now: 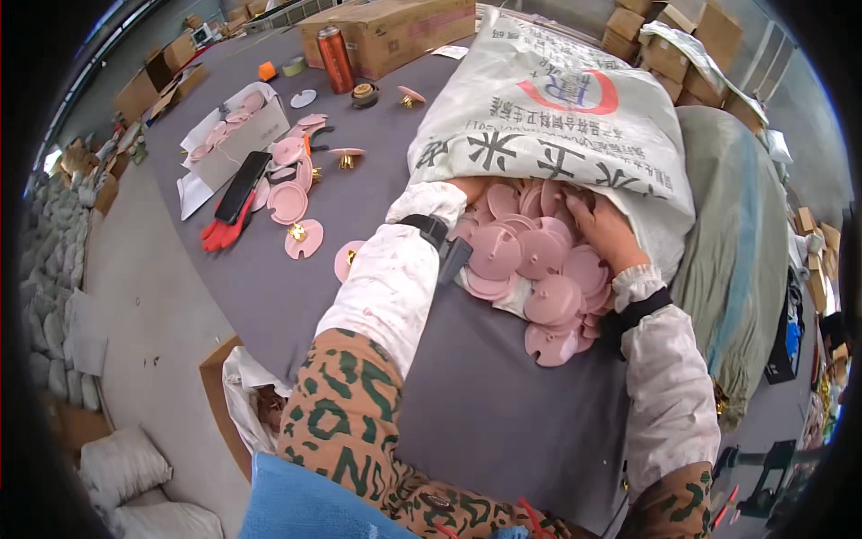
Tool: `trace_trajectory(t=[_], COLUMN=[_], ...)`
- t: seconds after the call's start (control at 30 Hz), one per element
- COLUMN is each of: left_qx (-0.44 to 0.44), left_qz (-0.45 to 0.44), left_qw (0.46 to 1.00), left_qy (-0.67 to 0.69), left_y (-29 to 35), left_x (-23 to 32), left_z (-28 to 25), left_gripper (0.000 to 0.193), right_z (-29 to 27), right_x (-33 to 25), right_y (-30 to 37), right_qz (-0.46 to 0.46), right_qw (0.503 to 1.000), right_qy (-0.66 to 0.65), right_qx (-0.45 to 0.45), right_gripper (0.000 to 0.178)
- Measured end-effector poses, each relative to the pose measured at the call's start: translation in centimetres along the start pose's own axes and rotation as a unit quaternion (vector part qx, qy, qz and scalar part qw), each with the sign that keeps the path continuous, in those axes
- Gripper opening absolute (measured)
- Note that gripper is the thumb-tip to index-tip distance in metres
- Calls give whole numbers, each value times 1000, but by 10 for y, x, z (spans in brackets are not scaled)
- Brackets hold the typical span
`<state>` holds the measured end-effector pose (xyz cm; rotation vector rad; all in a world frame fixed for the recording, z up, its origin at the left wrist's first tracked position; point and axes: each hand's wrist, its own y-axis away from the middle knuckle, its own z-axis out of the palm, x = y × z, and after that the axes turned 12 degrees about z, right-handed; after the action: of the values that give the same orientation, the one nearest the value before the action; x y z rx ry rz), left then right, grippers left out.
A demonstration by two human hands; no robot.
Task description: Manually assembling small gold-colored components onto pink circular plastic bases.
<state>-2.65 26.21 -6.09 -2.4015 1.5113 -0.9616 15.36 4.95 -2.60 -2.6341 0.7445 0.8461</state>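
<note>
Near edge: blue cloth fills the bottom of the frame at lower left; patterned sleeves with white cuffs rise from there on both sides.
Lower left: an open carton with a white liner stands beside the left forearm, below the table's edge.
Room between forearms: grey tabletop shows from the lower centre up to the heap.
Pink discs: a loose heap of pink discs spills from the sack mouth at centre, its lowest discs near the right cuff.
Left hand: the left hand is partly under the sack's lip; its fingers are hidden, so their spread and hold cannot be told.
Right hand: the right hand lies at the heap's right side, fingers partly open and bent over discs; whether it grips one cannot be told.
Sack: the white sack lies at upper centre, its mouth toward the hands.
Right limit: a greenish sack closes off that side.
Left side: loose discs with gold fittings, a phone overlapping a red glove, and a white box of discs.
Far edge: an orange can stands before a brown carton.
</note>
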Motion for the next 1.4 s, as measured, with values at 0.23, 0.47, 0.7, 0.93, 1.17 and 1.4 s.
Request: trace_trajectory(t=[0.23,0.47,0.7,0.93,1.17,1.4], left_qx=[15,-36,-13,-34,-49,-93], left_qz=[39,-91,-61,33,99,239], left_qw=[998,973,961,998,992,948], left_qy=[36,210,270,51,54,190], left_y=[-7,25,70,105,112,193], left_x=[5,69,125,206,155,258], left_z=[0,-8,13,23,17,-40], left_gripper=[59,60,63,74,79,28], right_z=[3,4,-20,-45,-119,-91], right_x=[-15,8,37,54,12,51], right_y=[-28,11,89,138,278,448], right_qz=[-2,-78,-217,20,-13,226], right_qw=[990,996,951,986,982,938], right_qy=[135,-17,215,164,-25,-36], right_qx=[-31,-36,-49,12,187,259], right_gripper=[75,68,37,39,28,20])
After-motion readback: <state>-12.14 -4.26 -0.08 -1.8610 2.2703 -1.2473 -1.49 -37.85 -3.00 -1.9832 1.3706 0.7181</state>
